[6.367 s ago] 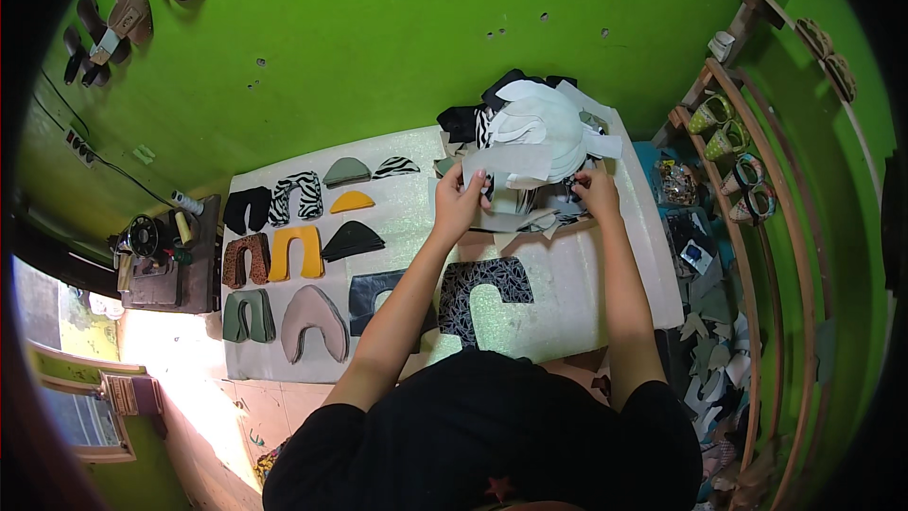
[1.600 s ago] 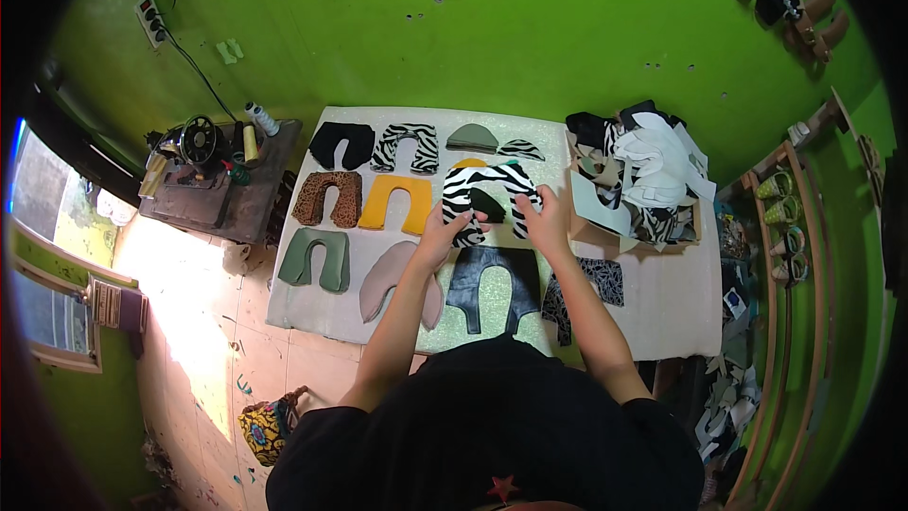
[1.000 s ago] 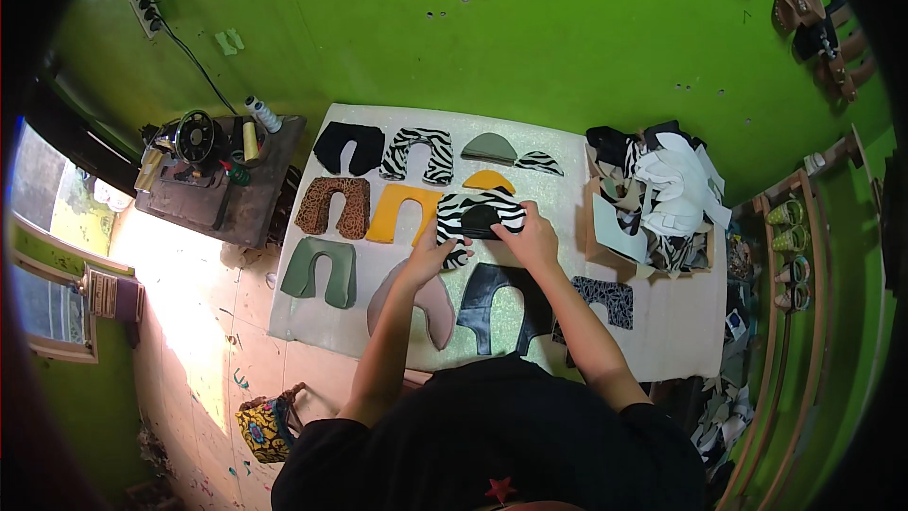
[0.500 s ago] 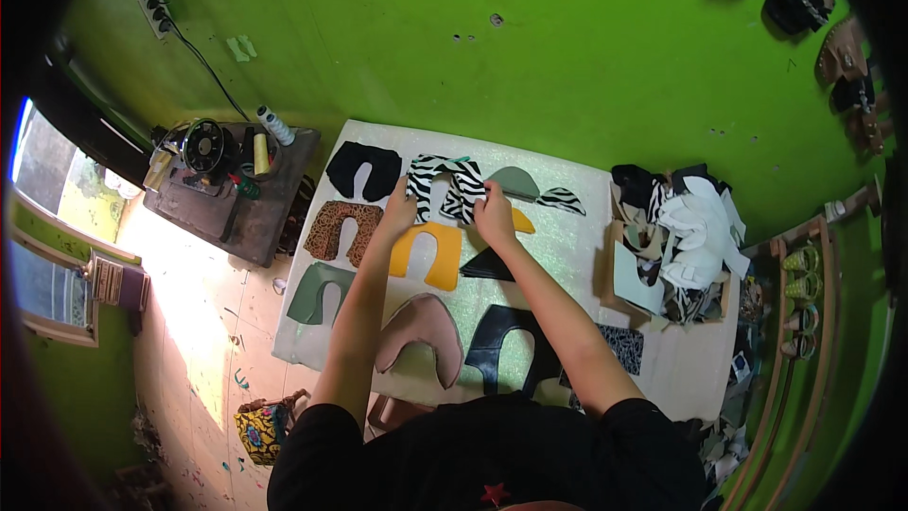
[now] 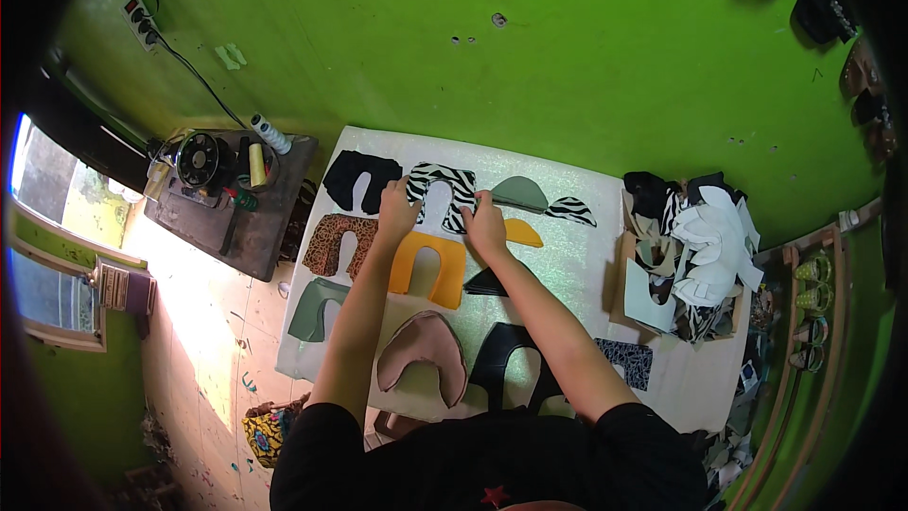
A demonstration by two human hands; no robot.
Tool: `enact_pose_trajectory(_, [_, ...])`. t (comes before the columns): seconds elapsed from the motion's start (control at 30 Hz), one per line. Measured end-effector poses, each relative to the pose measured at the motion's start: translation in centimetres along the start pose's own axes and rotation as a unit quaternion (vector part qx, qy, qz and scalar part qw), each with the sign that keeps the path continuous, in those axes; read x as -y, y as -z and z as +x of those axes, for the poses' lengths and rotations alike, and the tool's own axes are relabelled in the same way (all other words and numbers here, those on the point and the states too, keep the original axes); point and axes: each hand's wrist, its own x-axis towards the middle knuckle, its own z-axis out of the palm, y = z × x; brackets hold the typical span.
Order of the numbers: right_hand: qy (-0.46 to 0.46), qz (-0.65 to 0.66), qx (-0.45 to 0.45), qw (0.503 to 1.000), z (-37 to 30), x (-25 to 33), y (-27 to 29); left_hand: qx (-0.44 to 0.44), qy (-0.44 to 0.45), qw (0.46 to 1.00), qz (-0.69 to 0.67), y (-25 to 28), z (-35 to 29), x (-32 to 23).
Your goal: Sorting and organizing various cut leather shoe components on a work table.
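Note:
A zebra-print U-shaped piece point(image 5: 443, 173) lies near the far side of the table, flat or nearly so. My left hand point(image 5: 399, 210) pinches its left side, and my right hand point(image 5: 485, 221) has its right leg by the edge. Left of it are a black U-shaped piece point(image 5: 343, 180) and a leopard-print one point(image 5: 326, 241). A yellow U-shaped piece point(image 5: 408, 268) sits just nearer than my hands. To the right, beyond my right hand, are a green half-round piece point(image 5: 520, 192), a small zebra-print one point(image 5: 573, 212), a yellow one point(image 5: 523, 233) and a black one point(image 5: 486, 282).
A pink curved piece point(image 5: 416, 336) and a black U-shaped piece point(image 5: 501, 345) lie closer to me. A box of scraps point(image 5: 643, 289) stands on the table's right. Left is a sewing machine point(image 5: 200, 163) on a dark stand; shelves point(image 5: 821, 360) line the right wall.
The zebra-print piece, bent and partly lifted before, now looks flatter and squared. Both hands remain at its sides, the right one slightly lower. The whole view has shifted a little.

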Motion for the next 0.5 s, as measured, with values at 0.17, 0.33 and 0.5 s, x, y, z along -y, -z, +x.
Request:
enact_pose_trajectory(0.17, [-0.020, -0.102, 0.028, 0.994, 0.0, 0.3, 0.2, 0.004, 0.006, 0.995, 0.103, -0.2, -0.5, -1.6])
enact_pose_trajectory(0.33, [0.004, -0.191, 0.068, 0.979, 0.5, 0.5, 0.0, 0.001, -0.037, 0.991, 0.125, -1.0, -0.9, -1.5])
enact_pose_trajectory(0.5, [0.020, -0.218, 0.103, 0.970, -0.3, 0.7, 0.3, 0.019, -0.064, 0.984, 0.167, -1.9, -1.2, -0.9])
